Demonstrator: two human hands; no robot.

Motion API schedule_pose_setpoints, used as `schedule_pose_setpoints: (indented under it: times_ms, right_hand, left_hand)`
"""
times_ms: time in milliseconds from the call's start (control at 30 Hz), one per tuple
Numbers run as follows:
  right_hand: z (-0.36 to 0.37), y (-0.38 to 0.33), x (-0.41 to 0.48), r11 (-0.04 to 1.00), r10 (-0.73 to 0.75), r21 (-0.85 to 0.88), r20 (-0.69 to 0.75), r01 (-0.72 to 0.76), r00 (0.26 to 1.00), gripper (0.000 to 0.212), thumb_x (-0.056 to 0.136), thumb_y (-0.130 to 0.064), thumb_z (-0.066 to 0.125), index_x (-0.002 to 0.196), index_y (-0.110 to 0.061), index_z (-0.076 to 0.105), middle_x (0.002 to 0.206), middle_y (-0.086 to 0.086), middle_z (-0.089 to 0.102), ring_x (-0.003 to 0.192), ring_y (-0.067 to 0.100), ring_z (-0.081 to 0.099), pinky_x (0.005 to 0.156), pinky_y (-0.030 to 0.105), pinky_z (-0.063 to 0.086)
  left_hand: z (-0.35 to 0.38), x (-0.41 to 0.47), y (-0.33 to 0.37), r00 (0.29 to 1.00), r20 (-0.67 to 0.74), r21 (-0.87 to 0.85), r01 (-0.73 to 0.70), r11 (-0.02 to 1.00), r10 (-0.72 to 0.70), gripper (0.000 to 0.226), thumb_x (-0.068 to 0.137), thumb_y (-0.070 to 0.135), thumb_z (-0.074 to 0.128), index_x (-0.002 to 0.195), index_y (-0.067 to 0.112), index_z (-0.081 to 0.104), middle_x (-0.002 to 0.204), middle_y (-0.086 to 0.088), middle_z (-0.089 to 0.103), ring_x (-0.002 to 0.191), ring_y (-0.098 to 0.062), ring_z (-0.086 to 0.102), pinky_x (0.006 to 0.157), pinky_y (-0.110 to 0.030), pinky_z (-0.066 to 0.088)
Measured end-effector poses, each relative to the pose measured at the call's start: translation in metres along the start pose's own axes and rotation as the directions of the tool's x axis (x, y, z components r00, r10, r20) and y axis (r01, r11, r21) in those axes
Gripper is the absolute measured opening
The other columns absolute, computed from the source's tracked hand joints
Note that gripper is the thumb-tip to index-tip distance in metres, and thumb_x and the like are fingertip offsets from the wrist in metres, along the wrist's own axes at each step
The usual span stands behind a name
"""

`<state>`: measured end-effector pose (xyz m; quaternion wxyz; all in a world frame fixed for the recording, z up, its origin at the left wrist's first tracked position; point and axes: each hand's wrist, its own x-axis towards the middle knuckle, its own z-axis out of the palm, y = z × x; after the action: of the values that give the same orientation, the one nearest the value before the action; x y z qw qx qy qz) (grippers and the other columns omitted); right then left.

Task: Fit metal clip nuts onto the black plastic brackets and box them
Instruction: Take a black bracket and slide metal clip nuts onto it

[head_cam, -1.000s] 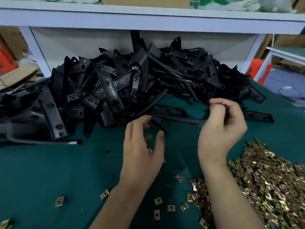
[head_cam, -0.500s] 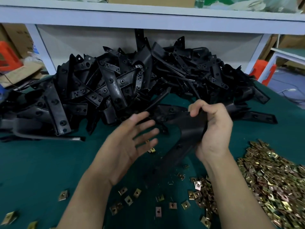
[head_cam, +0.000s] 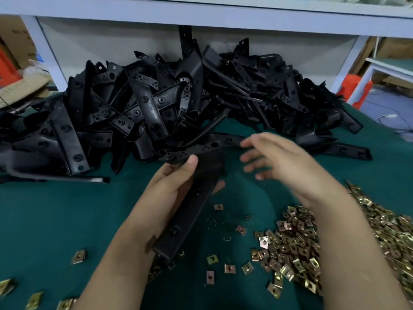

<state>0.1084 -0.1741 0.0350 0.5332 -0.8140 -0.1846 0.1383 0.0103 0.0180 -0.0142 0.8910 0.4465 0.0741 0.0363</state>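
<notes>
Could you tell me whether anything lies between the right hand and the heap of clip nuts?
Nothing visible: only green cloth separates the open right hand from the heap of brass-coloured metal clip nuts.

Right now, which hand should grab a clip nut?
Right. The right hand is free, fingers open, and the nut pile lies on its side of the table. The left hand is busy gripping the bracket.

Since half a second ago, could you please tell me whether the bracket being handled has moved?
Yes. The bracket now sits in the left hand, not the right hand, and has shifted leftward, away from the heap of clip nuts.
</notes>
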Motion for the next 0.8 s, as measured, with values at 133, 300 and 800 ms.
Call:
schedule_pose_setpoints:
  times_ms: [133, 300, 800]
  right_hand:
    - [-0.053, 0.009, -0.009, 0.811, 0.221, -0.543, -0.065, -0.22, 0.973, 0.024, 0.083, -0.051, 0.073, 0.099, -0.035, 0.067, 0.11, -0.011, 0.068, 0.101, 0.011, 0.065, 0.091, 0.034, 0.049]
    - [-0.093, 0.029, -0.034, 0.554, 0.538, -0.687, -0.135, -0.47, 0.832, 0.089, 0.06, -0.052, 0.091, 0.136, -0.047, 0.045, 0.153, 0.003, 0.021, 0.139, 0.032, 0.035, 0.114, 0.044, 0.03]
    - [-0.091, 0.056, -0.025, 0.715, 0.415, -0.557, -0.148, -0.423, 0.898, 0.024, 0.087, -0.005, 0.074, 0.088, -0.029, 0.073, 0.083, -0.009, 0.075, 0.087, 0.01, 0.066, 0.069, 0.022, 0.04]
  left_hand:
    - [0.002, 0.001, 0.001, 0.996, 0.088, -0.086, -0.005, 0.996, 0.013, 0.049, 0.105, 0.029, 0.05, 0.141, -0.004, 0.049, 0.136, -0.021, 0.063, 0.122, -0.032, 0.064, 0.094, -0.043, 0.057]
    - [0.003, 0.001, 0.0, 0.989, 0.15, -0.075, 0.019, 0.997, -0.008, 0.049, 0.1, 0.039, 0.053, 0.141, 0.011, 0.053, 0.131, -0.021, 0.066, 0.099, -0.027, 0.071, 0.084, -0.032, 0.059]
    - [0.006, -0.001, -0.012, 0.964, 0.267, 0.161, -0.066, 0.985, 0.021, 0.037, 0.108, 0.036, 0.045, 0.142, 0.029, 0.058, 0.14, -0.007, 0.063, 0.128, -0.03, 0.061, 0.091, -0.032, 0.057]
